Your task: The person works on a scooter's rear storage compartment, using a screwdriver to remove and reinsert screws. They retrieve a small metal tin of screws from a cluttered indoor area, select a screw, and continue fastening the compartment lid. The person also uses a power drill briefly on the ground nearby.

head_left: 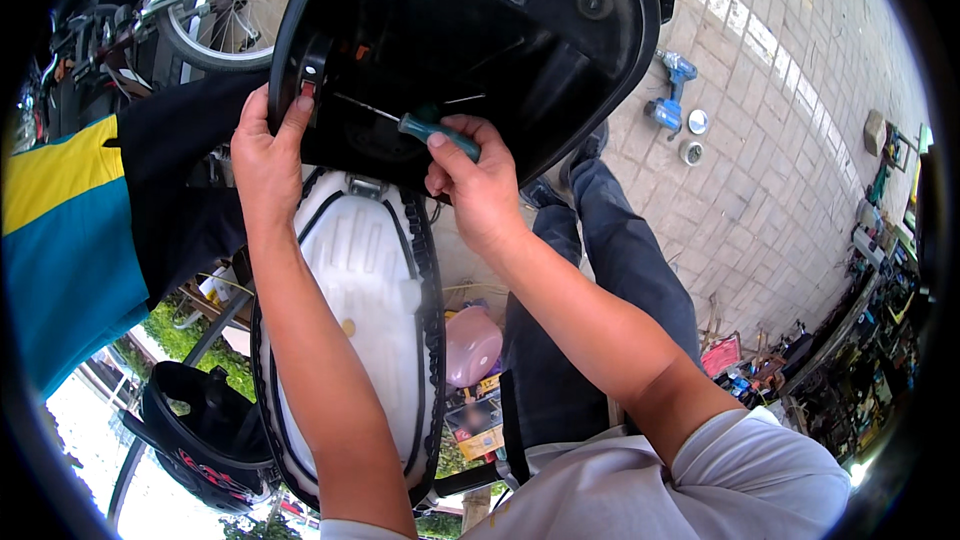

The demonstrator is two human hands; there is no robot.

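Observation:
A large black plastic box (440,30), like a scooter's tail box, stands open in front of me. My left hand (272,140) is closed on its left rim, thumb inside beside a small red piece of the latch (309,90). In my right hand (475,175) is a screwdriver (430,132) with a teal handle, held across the inside of the box. Its thin shaft points left, toward the latch, and looks apart from it. A second thin metal rod (466,99) shows behind the handle; what it belongs to I cannot tell.
Below the box lies a raised scooter seat, white underside (355,240) showing. A black helmet (205,430) hangs at lower left. A person in dark trousers and a teal-yellow top (75,210) stands at left. A blue cordless drill (672,90) and tape roll (691,153) lie on the paving.

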